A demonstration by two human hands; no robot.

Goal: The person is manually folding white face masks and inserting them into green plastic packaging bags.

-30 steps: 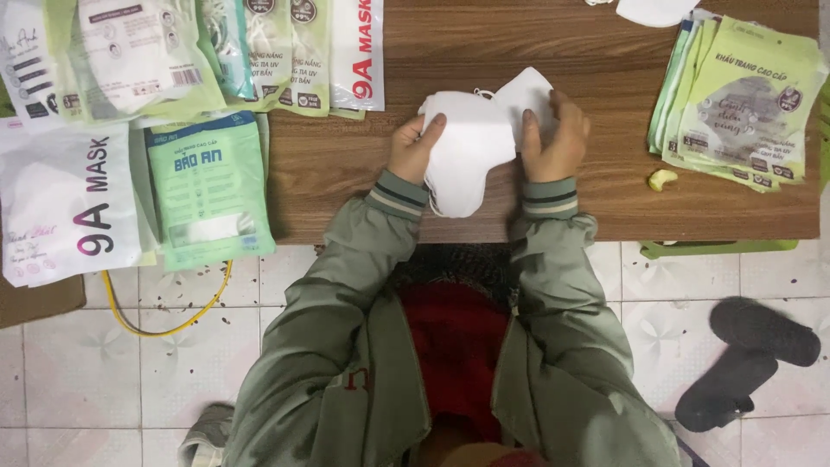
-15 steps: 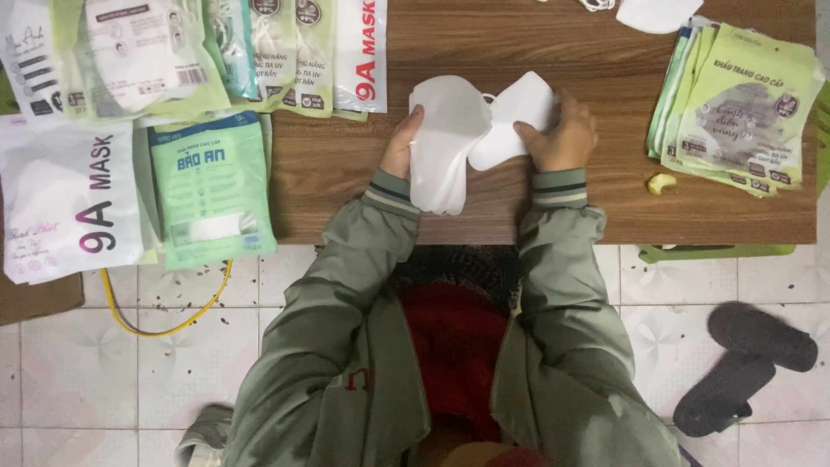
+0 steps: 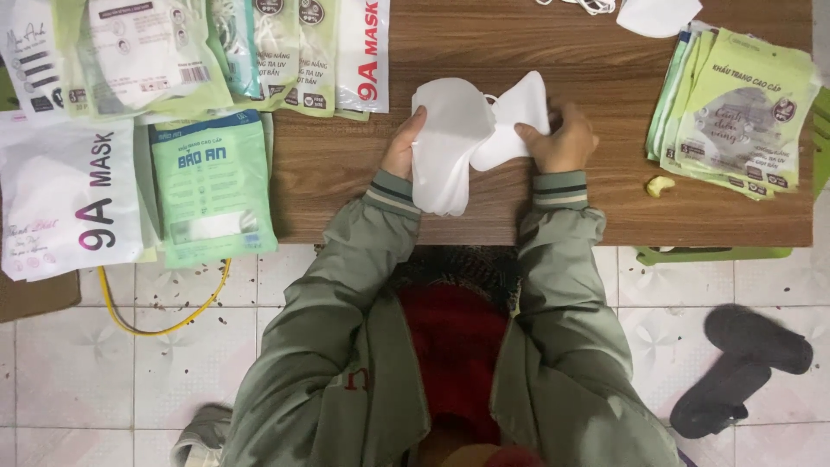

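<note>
We hold white masks over the middle of the wooden table (image 3: 363,190). Our left hand (image 3: 404,149) grips a stack of masks (image 3: 450,143) — our right hand (image 3: 562,138) pinches one more mask (image 3: 514,121). Full packets (image 3: 212,186) lie left, flat empty packets (image 3: 743,112) right — none filled yet.

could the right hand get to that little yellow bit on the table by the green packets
Probably yes: the yellow bit lies on bare wood just right of the right hand, nothing between, though that hand holds a white mask.
</note>
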